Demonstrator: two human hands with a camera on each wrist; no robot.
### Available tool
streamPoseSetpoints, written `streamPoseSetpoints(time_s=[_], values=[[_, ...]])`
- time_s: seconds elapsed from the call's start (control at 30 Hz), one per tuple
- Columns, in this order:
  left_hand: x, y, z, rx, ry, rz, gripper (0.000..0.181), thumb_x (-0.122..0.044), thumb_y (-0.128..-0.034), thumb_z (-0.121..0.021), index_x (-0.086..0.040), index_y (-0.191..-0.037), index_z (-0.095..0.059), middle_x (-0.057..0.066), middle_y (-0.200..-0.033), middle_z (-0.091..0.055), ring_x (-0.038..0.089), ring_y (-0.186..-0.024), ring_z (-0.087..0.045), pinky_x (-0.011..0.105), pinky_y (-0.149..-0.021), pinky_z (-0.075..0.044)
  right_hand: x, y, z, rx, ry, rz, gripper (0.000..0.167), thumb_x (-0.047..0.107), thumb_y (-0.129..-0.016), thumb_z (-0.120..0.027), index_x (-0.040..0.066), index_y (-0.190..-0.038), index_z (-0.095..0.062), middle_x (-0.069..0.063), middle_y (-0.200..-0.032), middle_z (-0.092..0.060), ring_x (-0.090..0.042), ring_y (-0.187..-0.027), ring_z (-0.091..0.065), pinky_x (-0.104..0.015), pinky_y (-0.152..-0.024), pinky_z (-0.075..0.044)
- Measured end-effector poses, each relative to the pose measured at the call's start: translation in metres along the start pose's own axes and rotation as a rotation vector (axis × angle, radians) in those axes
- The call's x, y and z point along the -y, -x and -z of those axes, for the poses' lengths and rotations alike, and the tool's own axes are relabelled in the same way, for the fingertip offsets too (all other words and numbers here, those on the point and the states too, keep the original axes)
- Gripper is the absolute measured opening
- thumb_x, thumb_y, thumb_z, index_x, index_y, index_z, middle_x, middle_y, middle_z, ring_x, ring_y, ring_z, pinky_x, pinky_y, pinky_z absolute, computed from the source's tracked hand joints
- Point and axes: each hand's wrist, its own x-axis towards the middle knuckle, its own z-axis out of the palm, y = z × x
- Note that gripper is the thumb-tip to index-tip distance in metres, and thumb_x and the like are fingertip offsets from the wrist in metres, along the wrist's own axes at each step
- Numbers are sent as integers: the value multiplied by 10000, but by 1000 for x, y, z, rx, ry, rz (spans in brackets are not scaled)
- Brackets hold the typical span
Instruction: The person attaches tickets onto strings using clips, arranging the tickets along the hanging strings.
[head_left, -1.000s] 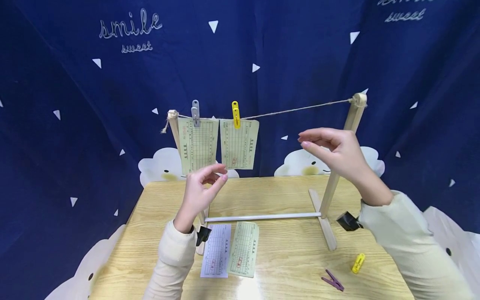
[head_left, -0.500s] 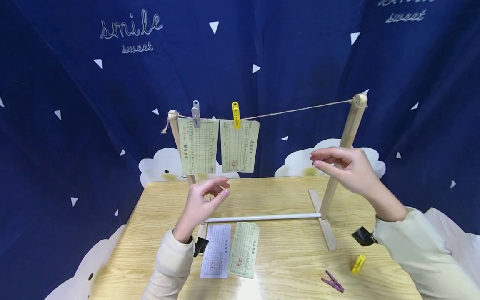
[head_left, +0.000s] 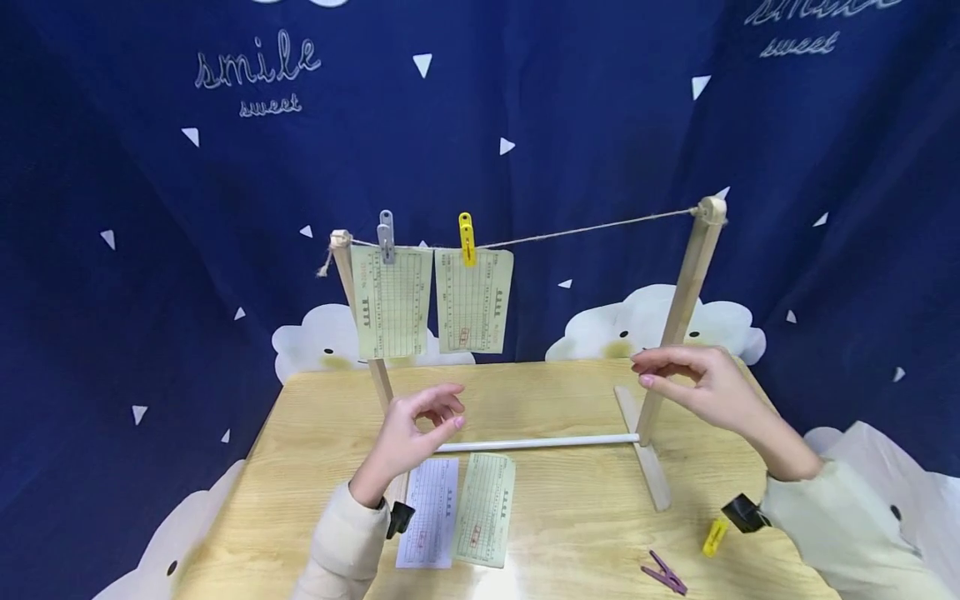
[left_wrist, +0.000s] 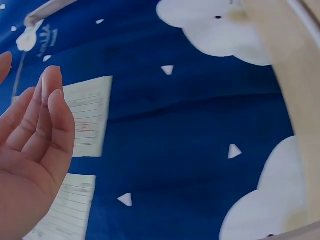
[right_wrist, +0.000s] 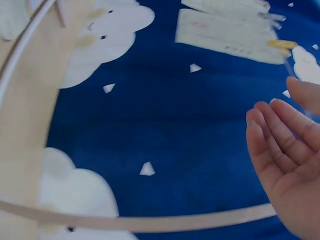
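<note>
The left hand [head_left: 416, 425] is in the air below two hanging slips, its fingers loosely bent around nothing. The right hand [head_left: 697, 379], also empty, hovers in front of the right post with thumb and fingers apart. A grey clip [head_left: 386, 237] holds the left slip [head_left: 392, 308] on the string, and a yellow clip [head_left: 467, 240] holds the other slip [head_left: 472, 304]. In the left wrist view the left hand's palm [left_wrist: 35, 145] faces up with nothing in it; the right wrist view shows the right palm [right_wrist: 290, 155] likewise bare.
On the table [head_left: 562, 517] lie a white slip [head_left: 427, 512] and a greenish slip [head_left: 485, 510] side by side. A purple clip [head_left: 663, 573] and a yellow clip [head_left: 715, 536] lie at the right. The wooden frame's right post [head_left: 686, 292] and white bottom rod [head_left: 540, 442] stand behind.
Both hands have lowered, the right one also moving rightward. The view has tilted slightly upward. The clips and slips stay where they were.
</note>
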Motion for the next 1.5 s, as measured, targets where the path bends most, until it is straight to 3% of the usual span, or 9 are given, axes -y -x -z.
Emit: streamPoseSetpoints(time_s=[0.2, 0.4, 0.6, 0.93, 1.13, 1.27, 1.5], values=[[14, 15, -7, 53, 3, 54, 323, 159, -691, -651, 139, -1002, -567, 161, -690, -600, 119, -601, -523, 276, -510, -474, -29, 27, -6, 66, 1, -37, 299, -123, -710, -678, 10, -976, -655, 85, -853, -643, -60, -718, -573, -149, -645, -452], [26, 23, -13, 105, 10, 147, 345, 128, -701, -674, 138, -1030, -571, 144, -686, -582, 107, -592, -495, 254, -514, -456, -54, 55, -6, 112, -49, -33, 367, -167, -686, -664, 39, -989, -650, 82, -831, -629, -73, -689, -567, -175, -597, -449], [35, 30, -16, 132, 7, 218, 327, 114, -715, -674, 131, -1027, -579, 135, -697, -583, 100, -588, -493, 251, -519, -459, -69, 76, -3, 127, -94, -59, 457, -205, -672, -639, 100, -1013, -653, 91, -850, -618, -83, -675, -563, -185, -574, -447], [49, 42, -22, 174, 0, 272, 308, 72, -738, -675, 118, -1029, -585, 145, -709, -590, 127, -613, -513, 260, -548, -467, -87, 104, -1, 138, -79, -153, 408, -154, -699, -659, 104, -1015, -654, 94, -858, -608, -92, -696, -549, -195, -578, -451], [88, 60, -36, 189, -13, 348, 340, 21, -741, -703, 68, -1061, -599, 100, -733, -586, 112, -632, -504, 261, -567, -464, -100, 122, -2, 151, -76, -182, 394, -114, -702, -682, 115, -1021, -656, 88, -863, -584, -107, -715, -514, -209, -567, -428], [100, 66, -40, 204, -15, 350, 335, -33, -746, -719, 28, -1057, -611, 52, -739, -577, 63, -629, -484, 236, -561, -448, -106, 131, -3, 159, -83, -215, 370, -87, -709, -689, 108, -1022, -658, 92, -888, -583, -109, -728, -507, -217, -563, -426], [108, 72, -44, 211, -28, 331, 334, -89, -749, -723, 30, -1044, -621, 74, -745, -584, 57, -641, -492, 233, -570, -452, -114, 146, -2, 173, -73, -246, 339, -45, -722, -699, 93, -1028, -657, 105, -915, -578, -103, -741, -494, -233, -552, -429]])
